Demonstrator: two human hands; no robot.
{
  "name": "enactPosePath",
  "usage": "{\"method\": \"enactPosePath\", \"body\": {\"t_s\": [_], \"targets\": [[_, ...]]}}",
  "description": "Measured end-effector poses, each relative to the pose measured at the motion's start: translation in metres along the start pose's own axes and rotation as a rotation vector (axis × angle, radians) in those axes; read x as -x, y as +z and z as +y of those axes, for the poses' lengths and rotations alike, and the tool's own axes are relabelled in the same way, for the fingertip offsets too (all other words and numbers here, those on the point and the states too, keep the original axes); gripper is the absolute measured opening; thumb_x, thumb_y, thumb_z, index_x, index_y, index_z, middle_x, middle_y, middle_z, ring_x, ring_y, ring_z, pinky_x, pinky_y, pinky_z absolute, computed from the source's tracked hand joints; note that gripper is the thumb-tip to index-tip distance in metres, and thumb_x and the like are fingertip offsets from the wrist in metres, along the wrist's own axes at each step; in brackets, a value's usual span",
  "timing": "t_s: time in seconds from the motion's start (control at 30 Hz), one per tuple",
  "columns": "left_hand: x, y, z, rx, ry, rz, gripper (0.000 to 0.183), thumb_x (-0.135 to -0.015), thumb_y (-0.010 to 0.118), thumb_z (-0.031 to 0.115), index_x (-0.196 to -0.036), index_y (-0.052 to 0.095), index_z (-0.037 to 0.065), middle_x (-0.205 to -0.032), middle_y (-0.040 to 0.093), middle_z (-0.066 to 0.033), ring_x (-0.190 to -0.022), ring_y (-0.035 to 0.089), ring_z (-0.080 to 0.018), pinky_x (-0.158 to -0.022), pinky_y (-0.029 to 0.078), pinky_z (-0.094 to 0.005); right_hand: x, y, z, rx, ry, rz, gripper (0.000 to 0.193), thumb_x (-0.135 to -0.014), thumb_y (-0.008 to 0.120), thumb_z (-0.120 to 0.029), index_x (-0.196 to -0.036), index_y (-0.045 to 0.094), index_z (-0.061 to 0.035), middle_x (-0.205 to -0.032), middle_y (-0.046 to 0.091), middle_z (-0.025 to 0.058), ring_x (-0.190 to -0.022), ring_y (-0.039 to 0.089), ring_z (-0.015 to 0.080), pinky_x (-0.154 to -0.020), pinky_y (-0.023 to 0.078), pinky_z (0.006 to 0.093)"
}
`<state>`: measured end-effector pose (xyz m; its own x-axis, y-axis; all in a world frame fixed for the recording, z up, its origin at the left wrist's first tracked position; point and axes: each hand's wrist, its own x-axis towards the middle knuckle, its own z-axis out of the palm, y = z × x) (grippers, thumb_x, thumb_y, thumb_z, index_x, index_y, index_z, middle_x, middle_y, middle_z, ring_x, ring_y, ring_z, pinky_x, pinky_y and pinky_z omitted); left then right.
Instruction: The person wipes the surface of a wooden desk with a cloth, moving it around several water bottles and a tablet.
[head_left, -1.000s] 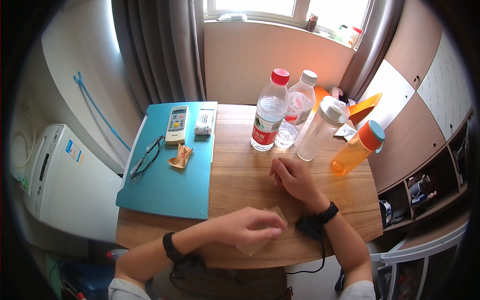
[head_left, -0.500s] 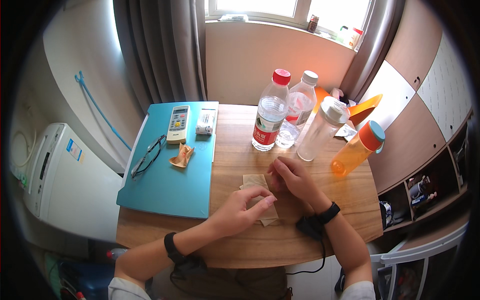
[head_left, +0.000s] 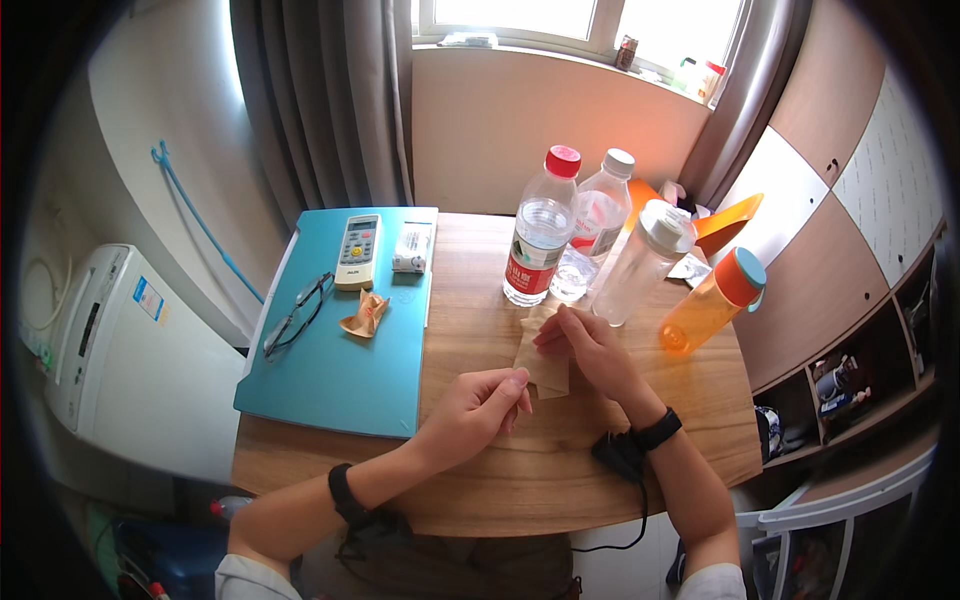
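Note:
Thin tan paper (head_left: pixel 548 378), apparently more than one layer, lies slanted on the wooden table between my hands. My right hand (head_left: pixel 597 352) is at its upper part, fingers bent over the paper and gripping it. My left hand (head_left: pixel 478 410) is beside the paper's lower left edge, with thumb and index fingertip pressed together and the other fingers curled. What is in that pinch, if anything, is too small to make out. Both wrists wear black bands. Behind my right hand stands a clear bottle with a red cap (head_left: pixel 541 235), next to a clear bottle with a white cap (head_left: pixel 598 225).
A turquoise folder (head_left: pixel 370 385) on the left carries a remote control (head_left: pixel 358 252), glasses (head_left: pixel 296 316), crumpled tan paper (head_left: pixel 366 314) and a small white pack (head_left: pixel 411 248). Rightward stand a clear tumbler (head_left: pixel 640 270) and an orange bottle (head_left: pixel 705 308). A black cabled device (head_left: pixel 617 455) sits by my right wrist.
The tan paper has moved away from me and slightly right. My right hand has come over its upper part. My left hand has drawn off the paper's middle, and its fingers have curled in.

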<state>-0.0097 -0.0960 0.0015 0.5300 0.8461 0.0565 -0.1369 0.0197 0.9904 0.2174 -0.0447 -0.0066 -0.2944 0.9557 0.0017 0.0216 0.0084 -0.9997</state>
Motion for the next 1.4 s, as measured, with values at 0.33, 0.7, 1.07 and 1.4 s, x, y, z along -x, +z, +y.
{"method": "enactPosePath", "body": {"t_s": [0.33, 0.7, 1.07, 1.4], "targets": [[-0.001, -0.004, 0.002, -0.015, -0.020, -0.024, 0.042, -0.112, 0.044, 0.029, -0.088, 0.065, 0.002, -0.072, 0.059, 0.0009, -0.067, 0.056, -0.0059, -0.065, 0.046, -0.0228, 0.004, 0.002, -0.004, 0.050, -0.017, -0.158, 0.042, -0.112, 0.045, -0.031, -0.108, 0.067, 0.0051, -0.102, 0.073, 0.0115, -0.096, 0.070, 0.0171, -0.089, 0.056, 0.0305], [-0.003, -0.005, 0.005, 0.181, -0.146, 0.071, 0.029, -0.112, 0.039, 0.022, -0.116, 0.058, 0.000, -0.090, 0.066, -0.0091, -0.087, 0.067, -0.0166, -0.084, 0.056, -0.0322, 0.003, -0.001, -0.006, -0.106, 0.098, -0.035, 0.042, -0.113, 0.043, -0.032, -0.110, 0.064, 0.0035, -0.094, 0.070, 0.0117, -0.084, 0.073, 0.0222, -0.080, 0.061, 0.0350], [-0.004, -0.005, 0.006, 0.157, -0.136, 0.072, 0.030, -0.112, 0.039, 0.023, -0.118, 0.057, 0.000, -0.091, 0.067, -0.0099, -0.089, 0.068, -0.0180, -0.085, 0.057, -0.0329, 0.003, -0.003, 0.001, -0.115, 0.045, 0.016, 0.037, -0.111, 0.048, -0.030, -0.102, 0.066, 0.0011, -0.086, 0.070, 0.0094, -0.073, 0.071, 0.0182, -0.069, 0.061, 0.0317], [-0.005, -0.006, 0.004, 0.139, -0.146, 0.086, 0.030, -0.112, 0.039, 0.023, -0.117, 0.058, 0.000, -0.090, 0.067, -0.0105, -0.088, 0.068, -0.0183, -0.084, 0.057, -0.0330, 0.004, 0.001, -0.007, -0.106, 0.053, 0.017, 0.038, -0.111, 0.049, -0.031, -0.102, 0.067, 0.0010, -0.087, 0.072, 0.0103, -0.072, 0.072, 0.0193, -0.068, 0.060, 0.0309]]}}
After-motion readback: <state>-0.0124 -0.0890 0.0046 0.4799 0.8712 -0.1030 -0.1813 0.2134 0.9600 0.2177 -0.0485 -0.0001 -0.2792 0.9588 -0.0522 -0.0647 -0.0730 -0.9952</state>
